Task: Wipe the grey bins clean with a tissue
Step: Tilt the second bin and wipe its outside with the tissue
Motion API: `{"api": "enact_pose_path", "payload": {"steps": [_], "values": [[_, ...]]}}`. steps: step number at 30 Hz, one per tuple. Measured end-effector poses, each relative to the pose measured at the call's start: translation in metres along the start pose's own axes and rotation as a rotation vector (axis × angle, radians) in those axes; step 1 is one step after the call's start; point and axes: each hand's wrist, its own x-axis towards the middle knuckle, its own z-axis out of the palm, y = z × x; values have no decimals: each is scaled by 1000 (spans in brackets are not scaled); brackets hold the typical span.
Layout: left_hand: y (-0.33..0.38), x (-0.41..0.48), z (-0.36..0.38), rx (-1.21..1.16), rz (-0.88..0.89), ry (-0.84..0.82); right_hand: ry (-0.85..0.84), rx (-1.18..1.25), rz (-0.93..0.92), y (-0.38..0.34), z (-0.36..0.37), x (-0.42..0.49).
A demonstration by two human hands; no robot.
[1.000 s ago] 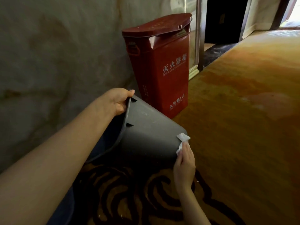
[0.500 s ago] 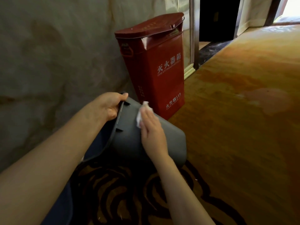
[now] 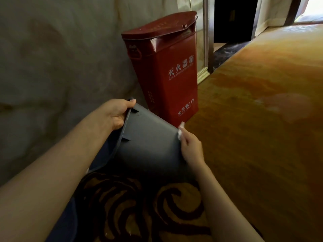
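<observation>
**Head view: grey bin tipped on its side, a hand at each end**

Head camera looks down on a grey bin (image 3: 150, 144) lying tilted over a patterned carpet (image 3: 253, 119), its open mouth turned toward the person and its base pointing away to the right. The left hand (image 3: 116, 113) is closed around the bin's rim at the upper left, thumb lying over the outer edge and the other fingers curled inside, out of sight. Two small ribs stand out just under the rim on the bin's outer wall.

The right hand (image 3: 191, 147) lies against the far end of the bin, where the side wall meets the base. Its fingers are bent and pressed together over a white tissue (image 3: 180, 131), which is pinched between the fingertips and the grey plastic; only a crumpled bit of the tissue shows above and beside the fingers.

Just behind the bin stands a red fire extinguisher box (image 3: 167, 70) with white lettering, upright against a pale marbled wall (image 3: 52, 58). The tissue sits close in front of the box's lower corner; whether it touches the box cannot be told. Below the bin the carpet carries dark swirling shapes, while to the right it runs golden-orange toward a dark doorway (image 3: 232, 20) at the top. A strip of dark blue cloth shows beneath the left forearm.
</observation>
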Motion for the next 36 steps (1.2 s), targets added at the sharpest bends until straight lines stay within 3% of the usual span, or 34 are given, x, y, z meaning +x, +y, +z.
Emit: {"api": "enact_pose_path", "payload": {"steps": [3,6,8,13,18,23,26,29,33,36], "values": [[0,0,1,15,-9,-17,-79,14,-304,-53,18,4],[1,-2,3,42,-26,-49,-93,33,-415,-87,29,13],[1,-2,4,47,-21,-48,-89,60,-353,-84,30,18],[5,7,10,29,-17,-31,12,-40,26,-24,7,-1],[15,21,21,82,-16,-17,201,-40,20,-17,27,-67],[28,34,28,189,84,9,257,-31,-196,-53,65,-96],[26,26,12,397,218,-85,269,-28,-170,-48,60,-80],[-4,4,-23,541,228,-199,281,-6,-152,-40,52,-62],[-39,-15,-49,497,317,-378,258,41,-174,-36,51,-57],[-43,-13,-54,460,348,-409,188,43,-181,-37,49,-53]]}}
